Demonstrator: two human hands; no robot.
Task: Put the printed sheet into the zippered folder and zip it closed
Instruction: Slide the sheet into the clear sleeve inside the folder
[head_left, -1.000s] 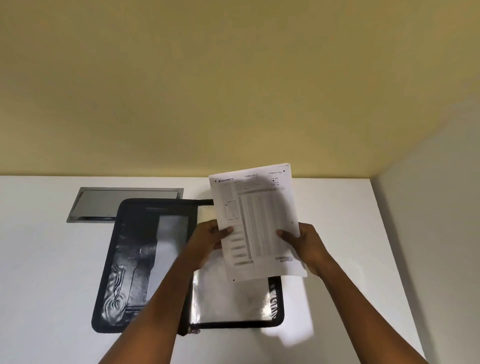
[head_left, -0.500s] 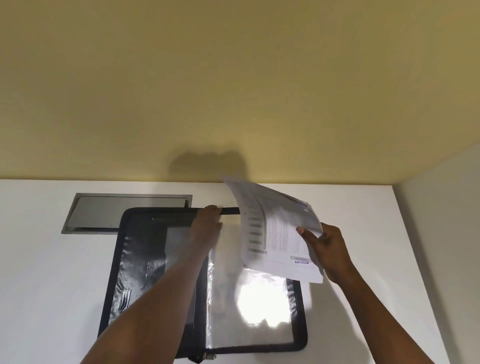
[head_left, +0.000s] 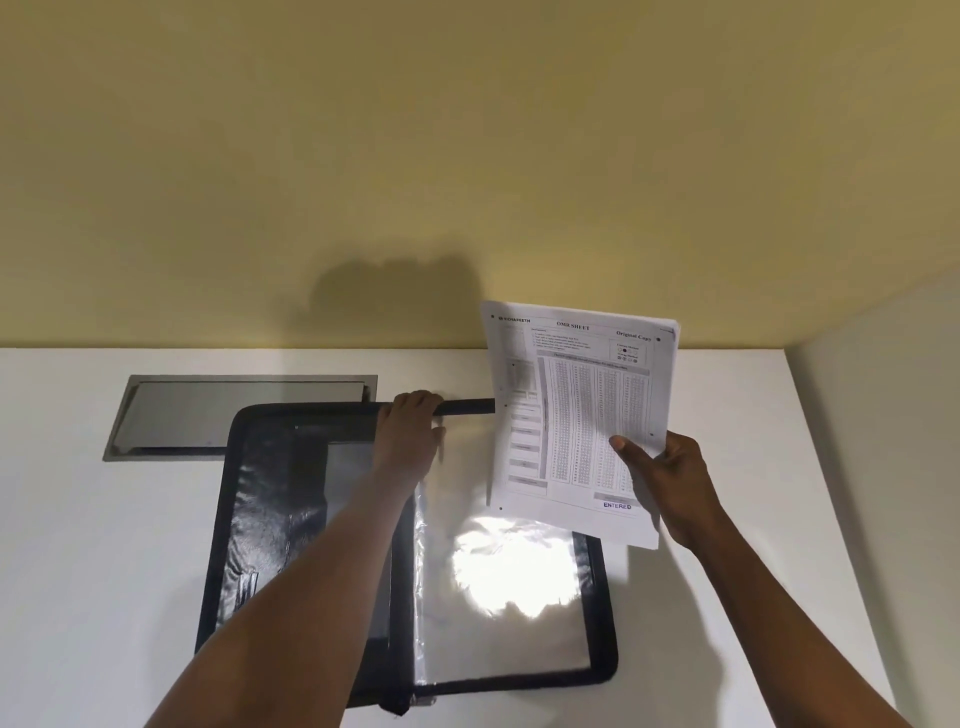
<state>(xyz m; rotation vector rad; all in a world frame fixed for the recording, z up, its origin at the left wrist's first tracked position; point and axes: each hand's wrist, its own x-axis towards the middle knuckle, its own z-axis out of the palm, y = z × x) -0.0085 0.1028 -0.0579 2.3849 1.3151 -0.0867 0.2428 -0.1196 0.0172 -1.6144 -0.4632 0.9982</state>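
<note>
A black zippered folder (head_left: 270, 519) lies open flat on the white table, with clear plastic sleeves on its right half catching a bright glare. My left hand (head_left: 408, 431) rests on the folder's top edge near the spine, fingers curled over the rim and the top of the sleeves. My right hand (head_left: 662, 478) holds the printed sheet (head_left: 576, 415), an OMR form, by its lower right part. The sheet stands nearly upright above the folder's right half and hides the folder's top right corner.
A grey metal hatch (head_left: 182, 415) is set into the white table (head_left: 78, 571) behind the folder's left side. A yellow wall (head_left: 467, 156) rises at the table's far edge. A pale wall (head_left: 883, 415) bounds the table on the right.
My left hand let go of the sheet and moved up to the folder's top edge. My right hand alone now holds the sheet, which swung right and turned upright facing me.
</note>
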